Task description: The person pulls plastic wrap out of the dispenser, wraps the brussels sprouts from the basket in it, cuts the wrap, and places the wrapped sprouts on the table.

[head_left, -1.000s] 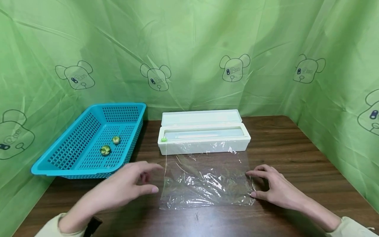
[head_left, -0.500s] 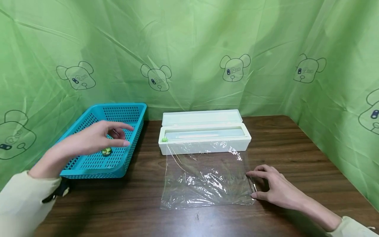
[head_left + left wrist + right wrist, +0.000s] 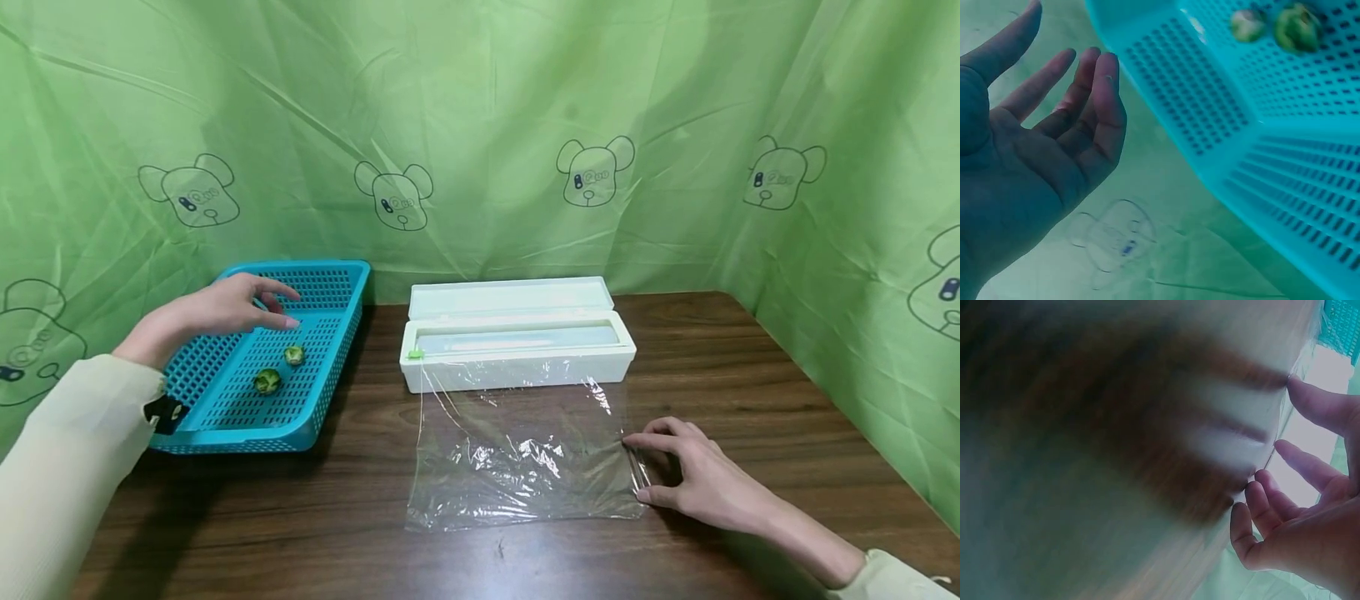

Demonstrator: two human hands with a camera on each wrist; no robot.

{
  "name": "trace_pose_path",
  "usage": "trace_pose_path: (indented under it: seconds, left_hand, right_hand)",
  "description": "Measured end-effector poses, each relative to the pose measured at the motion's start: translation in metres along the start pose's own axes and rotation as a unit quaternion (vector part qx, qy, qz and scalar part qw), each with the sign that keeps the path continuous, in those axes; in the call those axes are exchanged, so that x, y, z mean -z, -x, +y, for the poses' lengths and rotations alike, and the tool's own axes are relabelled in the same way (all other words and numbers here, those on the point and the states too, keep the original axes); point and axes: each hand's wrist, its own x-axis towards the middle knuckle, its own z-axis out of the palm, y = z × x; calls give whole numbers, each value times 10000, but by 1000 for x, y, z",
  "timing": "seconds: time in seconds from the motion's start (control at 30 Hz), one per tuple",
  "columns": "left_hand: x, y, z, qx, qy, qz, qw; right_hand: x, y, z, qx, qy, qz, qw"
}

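My left hand (image 3: 228,305) hovers over the far left part of a blue perforated basket (image 3: 303,442), its fingers loosely bent and holding nothing. Two small green Brussels sprouts lie apart on the basket floor, a larger one (image 3: 267,381) and a smaller one (image 3: 295,355); the left wrist view shows both beyond the hand. My right hand (image 3: 701,475) rests at the right edge of a sheet of clear plastic wrap (image 3: 517,475), with thumb and index fingertips spread and pressing it down. The sheet runs from a white wrap dispenser box (image 3: 517,372) toward me over the table.
The dispenser's lid (image 3: 510,297) stands raised at the back. A green slide cutter (image 3: 416,354) sits at the left end of its front edge. Brown wood table (image 3: 720,367) extends right of the box, and green cloth (image 3: 480,125) hangs behind and at both sides.
My left hand has left the wrap's left edge, moving left and away from me to above the basket. The right hand has stayed on the wrap's right edge.
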Motion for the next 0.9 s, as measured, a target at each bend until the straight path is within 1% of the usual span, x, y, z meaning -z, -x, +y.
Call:
trace_pose_path:
  seconds: [0.1,0.27,0.4,0.5,0.6,0.8,0.9]
  left_hand:
    - [-1,-5,-14,48,-181,-77,9998]
    - [-4,-10,-35,25,-362,-242,9990]
    - [-7,-11,-49,45,-424,-384,9984]
    - [-6,-11,-56,61,-423,-405,9983]
    - [-5,-13,-62,30,-448,-267,9986]
    - [-8,-23,-69,-65,-347,210,9992]
    - [-12,-26,-73,-73,-231,290,9993]
  right_hand:
    - [0,0,0,21,1,39,10000]
    - [1,0,1,56,30,83,9999]
    - [0,0,2,74,52,87,9999]
    - [0,0,2,62,51,78,9999]
    - [0,0,2,26,33,57,10000]
    - [0,-1,2,9,34,34,10000]
    - [0,-1,1,2,11,33,10000]
